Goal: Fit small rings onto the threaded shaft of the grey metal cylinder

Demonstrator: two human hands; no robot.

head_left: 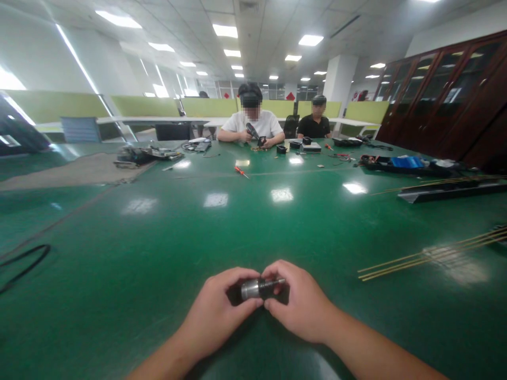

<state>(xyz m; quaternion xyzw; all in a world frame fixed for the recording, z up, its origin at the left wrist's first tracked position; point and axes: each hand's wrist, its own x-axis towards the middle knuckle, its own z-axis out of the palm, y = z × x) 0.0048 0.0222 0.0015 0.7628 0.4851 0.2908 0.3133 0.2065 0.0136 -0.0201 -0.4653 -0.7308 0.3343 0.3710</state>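
Observation:
A small silver metal cylinder (257,288) with a thinner shaft on its right end is held between both hands just above the green table (166,248), near its front edge. My left hand (216,315) is closed round the thick left end, thumb below. My right hand (303,306) pinches the shaft end with thumb and fingers. The two hands touch at the part.
Thin brass rods (428,256) lie to the right. A black cable (24,264) loops at the left. Across the table two seated people work with tools; an orange-handled screwdriver (240,171) lies mid-table. A dark metal rail (447,191) and wooden cabinets (447,89) stand at right.

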